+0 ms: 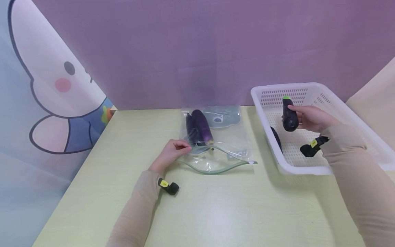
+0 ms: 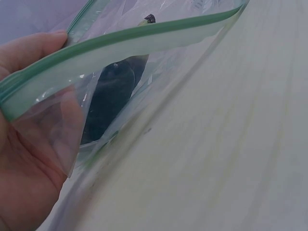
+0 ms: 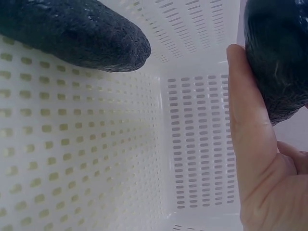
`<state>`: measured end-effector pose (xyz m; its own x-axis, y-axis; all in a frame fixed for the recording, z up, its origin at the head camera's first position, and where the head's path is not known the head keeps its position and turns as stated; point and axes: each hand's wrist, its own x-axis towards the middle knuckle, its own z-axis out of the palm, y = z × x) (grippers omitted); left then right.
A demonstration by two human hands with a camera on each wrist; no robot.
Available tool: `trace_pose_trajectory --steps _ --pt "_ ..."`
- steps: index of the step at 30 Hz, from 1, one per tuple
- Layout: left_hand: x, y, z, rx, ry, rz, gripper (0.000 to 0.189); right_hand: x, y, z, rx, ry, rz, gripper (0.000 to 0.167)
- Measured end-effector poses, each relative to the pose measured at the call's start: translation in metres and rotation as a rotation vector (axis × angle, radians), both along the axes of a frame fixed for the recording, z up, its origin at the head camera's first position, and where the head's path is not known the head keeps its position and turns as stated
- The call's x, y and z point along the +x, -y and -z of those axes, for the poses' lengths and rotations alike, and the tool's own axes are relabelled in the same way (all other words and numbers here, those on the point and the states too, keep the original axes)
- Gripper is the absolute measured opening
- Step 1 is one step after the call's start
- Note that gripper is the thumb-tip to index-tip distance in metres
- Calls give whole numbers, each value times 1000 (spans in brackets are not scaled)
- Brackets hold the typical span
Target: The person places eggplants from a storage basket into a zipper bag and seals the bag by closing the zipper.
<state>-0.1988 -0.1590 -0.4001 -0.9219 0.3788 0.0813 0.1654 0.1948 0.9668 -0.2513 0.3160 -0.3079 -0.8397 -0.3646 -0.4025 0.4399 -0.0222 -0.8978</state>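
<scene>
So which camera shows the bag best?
The head view: the whole bag is in frame. The left wrist view shows only part, around its green seal; the right wrist view shows none.

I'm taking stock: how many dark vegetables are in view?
4 visible: a purple vegetable and a darker one in the bag, a green-tipped one in the right hand, a black one in the basket. Overlap might hide more.

Pale table (image 1: pixel 231 212), clear green-edged bag (image 1: pixel 226 137) on it, white basket (image 1: pixel 305 170) alongside
</scene>
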Motion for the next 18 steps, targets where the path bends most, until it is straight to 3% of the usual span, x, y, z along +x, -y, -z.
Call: trace_pose_trajectory --steps 5,14,18 --pt "1 0 0 -10 -4 -1 29 3 2 -2 -21 2 14 16" --pt "1 -1 0 -14 -4 -2 27 7 9 -10 -65 -37 47 23" --pt "2 -1 -2 -15 -5 -4 26 7 12 -14 -37 -51 53 22"
